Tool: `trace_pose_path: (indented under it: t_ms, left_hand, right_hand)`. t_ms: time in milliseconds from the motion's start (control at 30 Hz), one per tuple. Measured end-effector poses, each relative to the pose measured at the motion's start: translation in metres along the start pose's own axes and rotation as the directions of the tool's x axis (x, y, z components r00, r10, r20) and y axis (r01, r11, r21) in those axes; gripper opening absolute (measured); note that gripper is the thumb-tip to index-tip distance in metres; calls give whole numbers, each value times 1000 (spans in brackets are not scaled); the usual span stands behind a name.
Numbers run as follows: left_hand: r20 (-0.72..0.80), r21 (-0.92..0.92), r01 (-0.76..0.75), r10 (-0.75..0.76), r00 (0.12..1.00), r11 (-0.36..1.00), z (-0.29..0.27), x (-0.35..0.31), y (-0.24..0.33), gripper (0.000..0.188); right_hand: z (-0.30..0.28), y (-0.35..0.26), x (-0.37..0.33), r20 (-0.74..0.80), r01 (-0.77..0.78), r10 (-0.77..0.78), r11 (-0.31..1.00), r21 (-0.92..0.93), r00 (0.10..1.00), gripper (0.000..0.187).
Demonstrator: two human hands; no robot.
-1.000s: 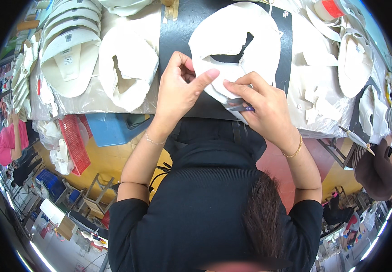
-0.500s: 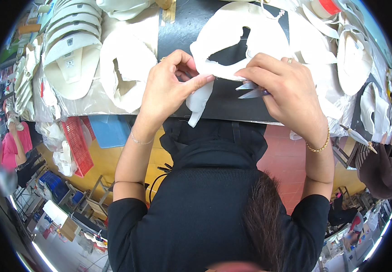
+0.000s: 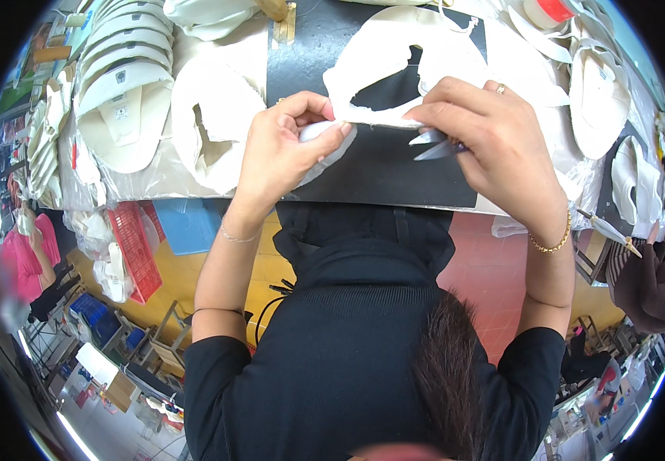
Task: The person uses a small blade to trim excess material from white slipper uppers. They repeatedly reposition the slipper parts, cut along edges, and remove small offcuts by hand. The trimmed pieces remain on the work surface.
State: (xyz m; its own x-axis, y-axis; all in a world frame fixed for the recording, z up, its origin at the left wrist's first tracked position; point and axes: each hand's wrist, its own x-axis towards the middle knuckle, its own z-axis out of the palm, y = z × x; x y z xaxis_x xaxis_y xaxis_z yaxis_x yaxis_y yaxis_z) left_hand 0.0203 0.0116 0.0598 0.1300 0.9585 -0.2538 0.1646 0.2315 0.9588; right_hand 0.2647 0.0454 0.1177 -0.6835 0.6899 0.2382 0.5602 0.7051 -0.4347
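A white cut-out sheet (image 3: 394, 69) with a dark gap lies on a black mat (image 3: 378, 165), near edge pinched by the left hand (image 3: 282, 150). The right hand (image 3: 494, 146) grips scissors (image 3: 434, 146) at that edge. White soles (image 3: 121, 107) are stacked far left; a red basket (image 3: 134, 250) sits below.

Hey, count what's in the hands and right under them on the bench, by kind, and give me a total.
White cut upper piece, pinched by the left hand: 1
Scissors, in the right hand: 1
Black work mat: 1
Total: 3
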Motion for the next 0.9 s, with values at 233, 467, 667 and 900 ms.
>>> trace_pose_path:
  t_ms: [233, 467, 667, 900]
  left_hand:
    - [102, -395, 95, -59, 993, 914, 7, 7, 21, 17]
    - [36, -299, 50, -41, 999, 953, 20, 5, 24, 16]
    - [13, -216, -19, 23, 1000, 976, 23, 1, 21, 20]
    - [5, 12, 123, -123, 992, 992, 25, 11, 13, 30]
  right_hand:
    - [-20, -43, -16, -352, -259, 309, 948, 183, 884, 45]
    - [30, -49, -31, 132, -481, 540, 580, 658, 831, 31]
    - [50, -29, -33, 284, -546, 572, 358, 757, 769, 40]
    - [48, -25, -31, 199, -513, 494, 655, 555, 846, 38]
